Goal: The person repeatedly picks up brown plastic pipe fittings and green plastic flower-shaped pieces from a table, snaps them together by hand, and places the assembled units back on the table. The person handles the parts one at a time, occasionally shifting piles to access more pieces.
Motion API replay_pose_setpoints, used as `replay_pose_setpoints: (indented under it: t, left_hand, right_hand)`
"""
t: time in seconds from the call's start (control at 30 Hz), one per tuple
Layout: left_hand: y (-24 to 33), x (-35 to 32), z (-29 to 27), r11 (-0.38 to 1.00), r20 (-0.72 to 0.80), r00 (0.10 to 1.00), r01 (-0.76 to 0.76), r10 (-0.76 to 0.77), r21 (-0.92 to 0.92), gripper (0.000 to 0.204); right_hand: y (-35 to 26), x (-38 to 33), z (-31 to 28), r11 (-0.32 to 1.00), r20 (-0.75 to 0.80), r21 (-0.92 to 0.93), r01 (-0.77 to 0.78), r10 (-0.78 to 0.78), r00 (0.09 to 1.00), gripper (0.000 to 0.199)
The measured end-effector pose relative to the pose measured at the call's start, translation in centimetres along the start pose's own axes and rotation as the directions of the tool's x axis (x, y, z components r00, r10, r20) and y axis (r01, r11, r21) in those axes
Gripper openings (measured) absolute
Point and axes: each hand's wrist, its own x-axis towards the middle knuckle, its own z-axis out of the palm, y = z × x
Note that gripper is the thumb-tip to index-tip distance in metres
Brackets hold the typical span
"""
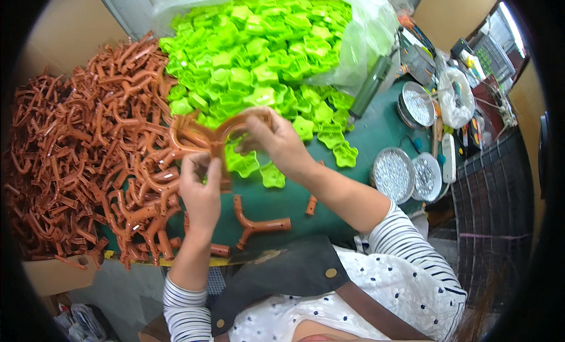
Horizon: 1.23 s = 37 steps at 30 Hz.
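Between both hands is a brown Y-shaped plastic branch piece [217, 143], raised over the green table [318, 192]. My left hand [200, 182] pinches its lower stem. My right hand [269, 137] is closed around its right arm, some of its fingers hidden behind the part. Another brown branch piece [259, 226] lies loose on the table in front of me. Just left of my left hand begins a large heap of similar brown pieces [88, 136]. Beyond my hands rises a pile of bright green star-shaped plastic parts [253, 54], a few lying loose near my right wrist.
A green powered screwdriver [373, 86] stands tilted right of the green pile, beside a clear plastic bag [365, 42]. Farther right are bowls of small metal parts [393, 175], [418, 105], with a white tub [426, 176]. A cardboard box [62, 274] sits at lower left.
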Motion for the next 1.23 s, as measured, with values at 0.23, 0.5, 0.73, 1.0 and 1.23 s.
replay_pose_setpoints:
  t: [0.23,0.5,0.73,1.0,1.23]
  left_hand:
    - [1.1,-5.5,-1.0,0.237,0.545,0.836,0.541,-0.052,-0.807,0.066]
    - [1.4,-8.8,1.8,0.579,0.674,0.666,0.7,-0.32,-0.417,0.026]
    - [-1.9,-11.8,-0.1,0.469,0.492,0.808,0.589,-0.325,-0.658,0.03]
    - [-1.6,-12.1,0.6,0.48,0.411,0.826,0.56,-0.386,-0.675,0.026]
    - [-2.5,-12.7,-0.1,0.541,0.402,0.838,0.545,-0.368,-0.64,0.031]
  right_hand:
    - [-2.4,-3.6,-3.6,0.94,0.353,-0.235,-0.246,0.318,0.88,0.024]
    - [-3.7,-10.3,-6.7,0.511,0.212,-0.859,0.031,0.3,0.93,0.03]
    - [-1.0,-14.9,-15.1,-0.299,0.077,-0.948,0.113,0.131,0.988,0.04]
    - [-2.2,-12.7,-12.9,-0.095,0.191,-0.974,0.203,0.123,0.974,0.036]
    - [-7.6,-10.5,-17.4,-0.17,0.151,-0.98,0.105,-0.28,0.948,0.021]
